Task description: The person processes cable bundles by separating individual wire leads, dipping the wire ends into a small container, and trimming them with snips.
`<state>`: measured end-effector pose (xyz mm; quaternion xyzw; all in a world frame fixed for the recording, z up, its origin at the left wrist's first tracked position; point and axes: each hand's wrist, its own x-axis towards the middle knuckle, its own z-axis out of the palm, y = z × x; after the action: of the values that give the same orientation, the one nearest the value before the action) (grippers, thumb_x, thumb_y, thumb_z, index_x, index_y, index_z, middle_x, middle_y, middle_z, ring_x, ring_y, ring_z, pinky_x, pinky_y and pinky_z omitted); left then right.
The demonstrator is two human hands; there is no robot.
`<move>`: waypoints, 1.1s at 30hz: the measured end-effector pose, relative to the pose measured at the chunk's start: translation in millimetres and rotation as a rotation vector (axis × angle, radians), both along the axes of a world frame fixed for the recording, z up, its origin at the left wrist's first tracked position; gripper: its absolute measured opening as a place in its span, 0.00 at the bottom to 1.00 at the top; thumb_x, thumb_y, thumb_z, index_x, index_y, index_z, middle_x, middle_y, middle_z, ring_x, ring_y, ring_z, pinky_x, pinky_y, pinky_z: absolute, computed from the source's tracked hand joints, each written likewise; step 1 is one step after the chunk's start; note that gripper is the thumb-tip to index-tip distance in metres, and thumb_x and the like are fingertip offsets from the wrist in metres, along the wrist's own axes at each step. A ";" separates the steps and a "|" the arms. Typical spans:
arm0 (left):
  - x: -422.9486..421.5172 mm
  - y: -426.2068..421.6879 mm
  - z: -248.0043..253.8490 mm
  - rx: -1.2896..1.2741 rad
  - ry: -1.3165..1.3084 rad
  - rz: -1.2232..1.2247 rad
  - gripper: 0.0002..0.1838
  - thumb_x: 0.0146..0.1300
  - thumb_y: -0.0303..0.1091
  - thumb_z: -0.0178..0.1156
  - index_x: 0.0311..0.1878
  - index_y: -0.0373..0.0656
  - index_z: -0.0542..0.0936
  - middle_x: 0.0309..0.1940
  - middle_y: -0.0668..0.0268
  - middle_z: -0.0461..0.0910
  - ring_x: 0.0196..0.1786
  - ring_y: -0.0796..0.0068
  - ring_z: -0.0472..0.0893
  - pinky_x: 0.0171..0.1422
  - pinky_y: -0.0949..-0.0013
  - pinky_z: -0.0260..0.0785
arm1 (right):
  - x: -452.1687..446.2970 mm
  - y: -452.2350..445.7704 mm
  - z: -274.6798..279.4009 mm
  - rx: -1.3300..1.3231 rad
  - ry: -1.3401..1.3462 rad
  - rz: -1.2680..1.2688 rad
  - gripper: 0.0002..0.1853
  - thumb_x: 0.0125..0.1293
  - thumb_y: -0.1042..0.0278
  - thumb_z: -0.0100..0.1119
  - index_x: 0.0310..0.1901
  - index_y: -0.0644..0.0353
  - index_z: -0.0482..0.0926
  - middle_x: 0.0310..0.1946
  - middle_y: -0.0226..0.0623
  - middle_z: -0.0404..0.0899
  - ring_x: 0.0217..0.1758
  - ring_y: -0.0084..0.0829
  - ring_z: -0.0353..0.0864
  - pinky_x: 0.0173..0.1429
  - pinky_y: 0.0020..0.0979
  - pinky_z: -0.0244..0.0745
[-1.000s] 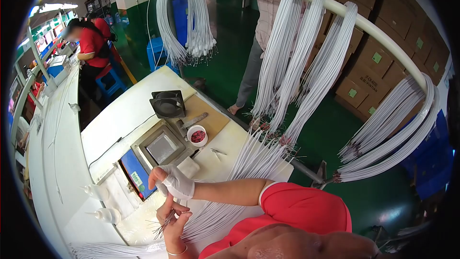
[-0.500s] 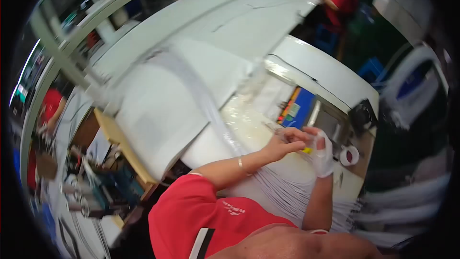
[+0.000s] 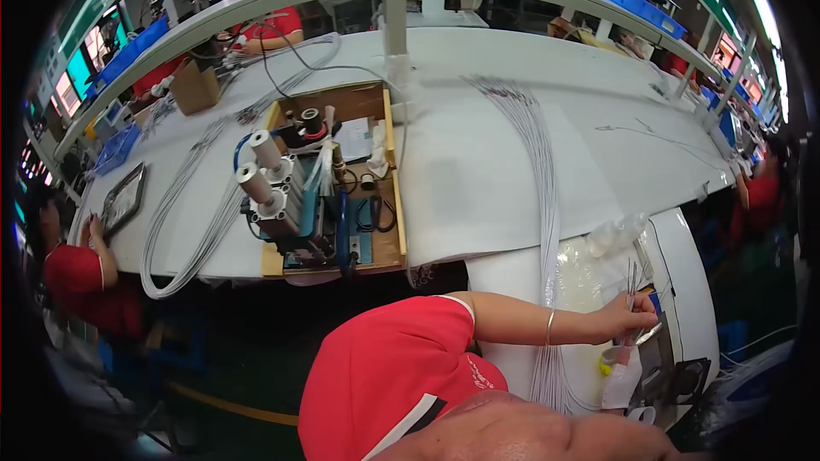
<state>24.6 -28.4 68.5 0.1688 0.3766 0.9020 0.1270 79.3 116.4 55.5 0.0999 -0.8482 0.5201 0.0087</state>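
My left hand, with a bracelet at the wrist, is closed on a small bunch of thin grey cables whose ends stick up above the fingers. Just below it is my right hand, wrapped in white material. Its fingers seem closed at the lower part of the same bunch, though they are partly hidden. Left of both hands, a long bundle of white cables runs down the table and passes under my left forearm. A small yellow thing shows beside my right hand.
A wooden box holding a machine with two cylinders stands on the white table. More looped cables lie to its left. A metal post rises behind. Co-workers in red sit left and right.
The view has swung left, bringing the wooden box to the middle. My left hand, earlier with fingers spread near my right hand, now grips upright cables.
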 end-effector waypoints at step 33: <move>67.2 -256.6 171.9 -0.075 0.548 1.170 0.40 0.54 0.23 0.59 0.68 0.44 0.48 0.19 0.78 0.63 0.22 0.90 0.62 0.24 0.84 0.57 | 53.1 4.8 47.8 -0.418 0.368 -0.088 0.22 0.70 0.51 0.42 0.25 0.59 0.69 0.17 0.22 0.62 0.20 0.18 0.58 0.26 0.22 0.54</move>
<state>91.8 -285.0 240.4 0.1552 0.4562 0.7328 -0.4804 132.3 121.3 103.3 0.1516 -0.7101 0.6561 0.2055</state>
